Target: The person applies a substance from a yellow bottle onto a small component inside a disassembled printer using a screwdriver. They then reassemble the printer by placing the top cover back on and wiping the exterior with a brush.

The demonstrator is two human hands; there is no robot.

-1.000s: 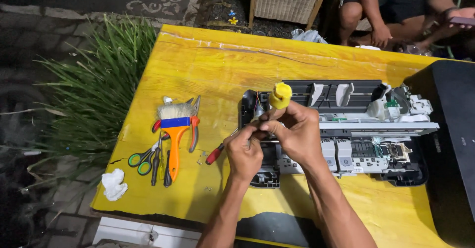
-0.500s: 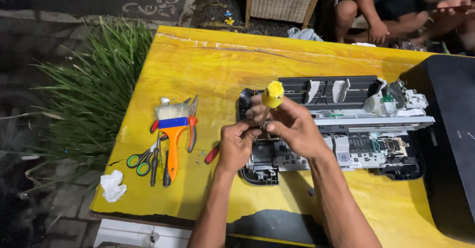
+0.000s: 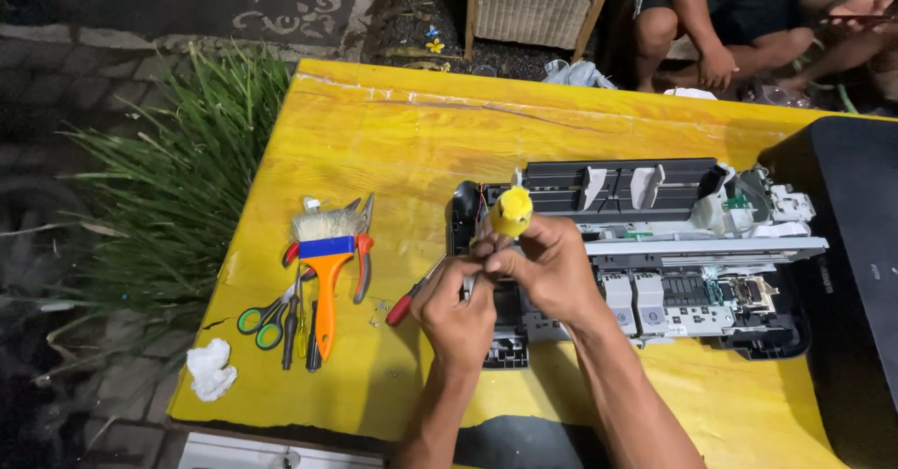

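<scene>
My right hand [image 3: 552, 268] grips a screwdriver with a yellow handle [image 3: 511, 210], held upright over the left end of an opened printer chassis [image 3: 655, 245]. My left hand [image 3: 458, 305] pinches the tool's shaft just below, fingertips touching the right hand's. Both hands hover over the printer's dark left corner [image 3: 465, 209]; what the tip touches is hidden by my fingers.
On the yellow table [image 3: 393, 142] to the left lie an orange-handled brush [image 3: 325, 259], pliers [image 3: 361, 245], green-handled scissors [image 3: 262, 319], a red-handled screwdriver [image 3: 409, 299] and a white wad [image 3: 210, 369]. A black cover [image 3: 856, 273] sits right. A seated person's legs [image 3: 730, 39] are beyond the table; grass [image 3: 178, 198] grows left.
The view has shifted slightly; my hands stay together on the yellow-handled screwdriver over the printer's left end, with little visible movement.
</scene>
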